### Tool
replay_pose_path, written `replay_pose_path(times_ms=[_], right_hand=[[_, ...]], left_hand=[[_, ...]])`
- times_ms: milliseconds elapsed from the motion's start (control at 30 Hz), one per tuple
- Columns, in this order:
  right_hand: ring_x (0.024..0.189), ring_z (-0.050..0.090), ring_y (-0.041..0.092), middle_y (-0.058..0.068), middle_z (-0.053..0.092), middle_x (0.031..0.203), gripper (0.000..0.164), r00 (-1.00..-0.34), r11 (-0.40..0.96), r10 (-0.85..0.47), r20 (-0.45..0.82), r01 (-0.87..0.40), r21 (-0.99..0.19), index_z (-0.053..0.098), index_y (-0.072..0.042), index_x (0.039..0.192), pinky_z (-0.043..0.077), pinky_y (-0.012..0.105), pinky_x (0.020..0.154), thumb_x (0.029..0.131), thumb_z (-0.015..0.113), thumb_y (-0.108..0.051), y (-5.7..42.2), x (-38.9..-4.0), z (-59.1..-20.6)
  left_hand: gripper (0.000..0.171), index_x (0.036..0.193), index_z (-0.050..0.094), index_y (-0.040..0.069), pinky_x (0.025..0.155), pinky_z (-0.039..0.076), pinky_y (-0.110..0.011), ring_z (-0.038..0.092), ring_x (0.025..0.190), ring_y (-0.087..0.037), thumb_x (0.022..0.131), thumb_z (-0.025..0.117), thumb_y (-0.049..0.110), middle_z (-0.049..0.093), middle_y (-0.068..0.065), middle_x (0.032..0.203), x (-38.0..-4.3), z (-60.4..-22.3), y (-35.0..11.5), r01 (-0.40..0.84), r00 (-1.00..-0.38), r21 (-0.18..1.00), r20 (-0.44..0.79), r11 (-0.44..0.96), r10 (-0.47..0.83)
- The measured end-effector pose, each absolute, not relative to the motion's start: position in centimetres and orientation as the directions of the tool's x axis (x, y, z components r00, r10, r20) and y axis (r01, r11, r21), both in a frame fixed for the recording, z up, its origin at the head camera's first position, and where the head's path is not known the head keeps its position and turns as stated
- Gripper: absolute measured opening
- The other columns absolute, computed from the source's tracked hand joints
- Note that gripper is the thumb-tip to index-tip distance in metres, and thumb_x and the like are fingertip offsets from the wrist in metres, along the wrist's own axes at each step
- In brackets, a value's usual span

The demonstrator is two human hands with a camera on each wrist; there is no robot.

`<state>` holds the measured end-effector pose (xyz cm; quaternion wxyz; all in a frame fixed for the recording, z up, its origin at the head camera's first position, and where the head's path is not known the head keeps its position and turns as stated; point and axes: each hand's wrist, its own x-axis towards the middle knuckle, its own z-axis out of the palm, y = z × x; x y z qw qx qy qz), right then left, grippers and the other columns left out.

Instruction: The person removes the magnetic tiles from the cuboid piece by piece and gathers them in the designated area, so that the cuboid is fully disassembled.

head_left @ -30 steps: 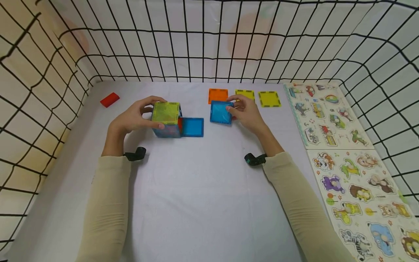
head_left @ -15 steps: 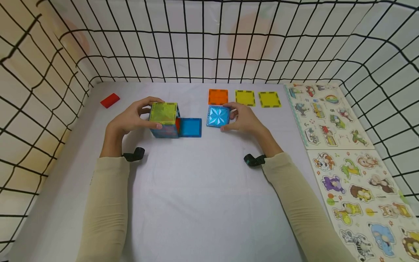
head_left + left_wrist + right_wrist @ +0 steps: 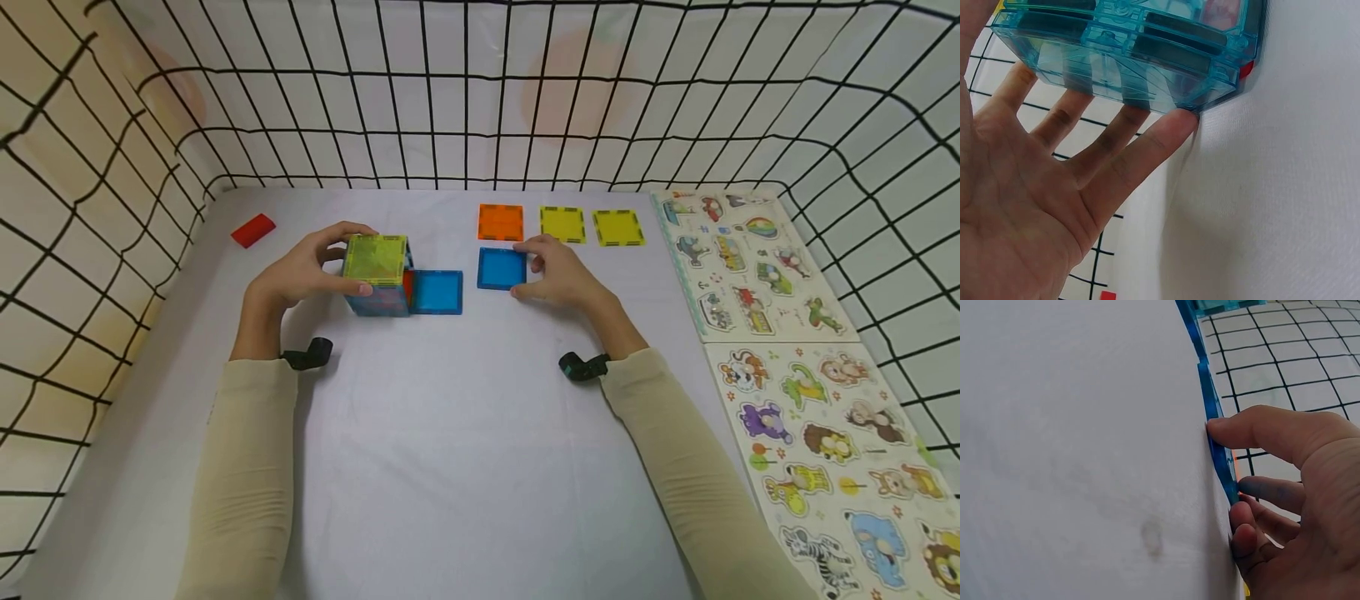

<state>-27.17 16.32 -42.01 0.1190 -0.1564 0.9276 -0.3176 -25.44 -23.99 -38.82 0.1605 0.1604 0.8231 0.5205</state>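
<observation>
My left hand (image 3: 311, 268) grips a cube of magnetic tiles (image 3: 377, 271) with a yellow-green top, thumb on its near side and fingers behind it. In the left wrist view the fingers (image 3: 1116, 150) lie against the cube's clear blue wall (image 3: 1129, 50). A blue tile (image 3: 437, 292) lies flat against the cube's right side. My right hand (image 3: 558, 273) holds a second blue tile (image 3: 501, 268) by its right edge as it lies flat on the table. The right wrist view shows the thumb (image 3: 1254, 428) on that tile's edge (image 3: 1210, 406) and the other fingers curled beside it.
Beyond the right hand lie an orange tile (image 3: 500, 222) and two yellow tiles (image 3: 562, 223) (image 3: 617, 227). A red piece (image 3: 252, 230) sits far left. Two animal puzzle boards (image 3: 738, 262) (image 3: 832, 450) line the right side. Black wire mesh (image 3: 480, 100) fences the white table.
The right hand brought the blue tile down from a tilted hold and laid it flat on the table. The left hand and cube stayed where they were.
</observation>
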Motion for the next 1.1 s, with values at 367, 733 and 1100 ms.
replay_pose_path(times_ms=[367, 733, 1100], right_hand=[[0.114, 0.054, 0.028, 0.013, 0.047, 0.148, 0.077, -0.923, 0.732, -0.371, -0.101, -0.224, -0.643, 0.049, -0.014, 0.152, 0.055, 0.043, 0.096, 0.086, 0.083, -0.038, 16.6, -26.7, -41.4], [0.116, 0.055, 0.027, 0.009, 0.055, 0.144, 0.07, -0.933, 0.646, -0.361, -0.005, -0.246, -0.723, 0.053, -0.011, 0.146, 0.053, 0.043, 0.096, 0.089, 0.08, -0.041, 15.9, -26.3, -40.8], [0.116, 0.055, 0.024, 0.008, 0.056, 0.144, 0.073, -0.891, 0.623, -0.452, 0.041, -0.348, -0.701, 0.056, -0.012, 0.145, 0.055, 0.041, 0.094, 0.086, 0.082, -0.045, 13.3, -25.6, -40.4]], left_hand=[[0.072, 0.143, 0.053, 0.023, 0.112, 0.038, -0.059, 0.039, 0.136, -0.035, 0.081, 0.088, 0.015, 0.049, 0.003, 0.144, -25.4, -39.0, -23.7, 0.108, -0.887, 0.909, -0.095, 0.403, 0.452], [0.076, 0.145, 0.05, 0.024, 0.114, 0.037, -0.064, 0.036, 0.14, -0.036, 0.08, 0.088, 0.017, 0.045, 0.004, 0.15, -25.5, -38.7, -23.8, 0.124, -0.876, 0.885, -0.116, 0.449, 0.468], [0.074, 0.145, 0.053, 0.026, 0.118, 0.03, -0.067, 0.038, 0.141, -0.033, 0.08, 0.088, 0.022, 0.052, 0.001, 0.145, -25.7, -38.6, -23.4, 0.188, -0.868, 0.851, -0.09, 0.49, 0.489]])
